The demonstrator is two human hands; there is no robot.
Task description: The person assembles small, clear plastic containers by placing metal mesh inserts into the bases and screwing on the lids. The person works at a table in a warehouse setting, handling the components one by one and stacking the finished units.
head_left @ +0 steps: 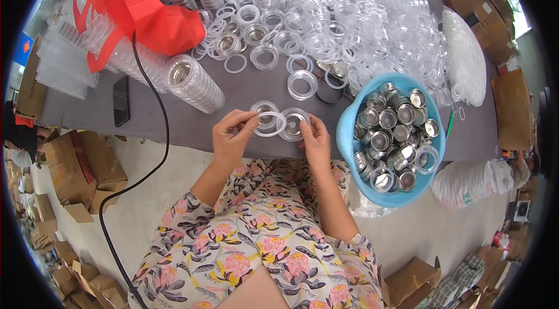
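Observation:
Near the table's front edge, my left hand (231,133) pinches a translucent white plastic ring (271,133) between thumb and fingertips. My right hand (316,138) grips the rim of a clear round plastic case (295,118), thumb on its near side. The ring slightly overlaps the case's left edge. Just behind the ring, a second clear round case (264,106) with a silvery metal piece inside lies on the table, partly covered by the ring. A little farther back sits a thick clear ring (302,85).
A blue basin (344,128) full of silver metal lids stands at the right. Behind lies a large heap of clear plastic rings (361,18). Leftward are a tilted stack of clear cases (195,85), a red bag (142,15), a black phone (121,101) and a hanging black cable (166,134).

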